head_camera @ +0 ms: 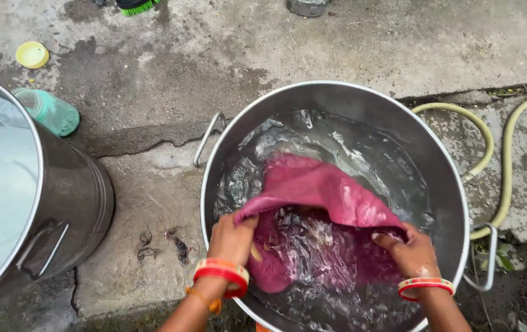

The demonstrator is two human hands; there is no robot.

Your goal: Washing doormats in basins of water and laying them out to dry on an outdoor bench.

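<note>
A large steel pot (362,101) full of churning water stands on the wet concrete. A pink cloth (322,187) lies half in the water, one fold lifted above the surface. My left hand (231,237) grips the cloth's left edge at the pot's near side. My right hand (412,252) clutches the cloth's right edge, fingers curled into the fabric. Both wrists wear red and white bangles.
A second steel pot (60,203) with pale water stands at the left. A green bottle (51,110) lies beside it, with a yellow lid (31,54) further back. A pale hose (494,147) loops at the right. A green brush (135,6) sits at the top edge.
</note>
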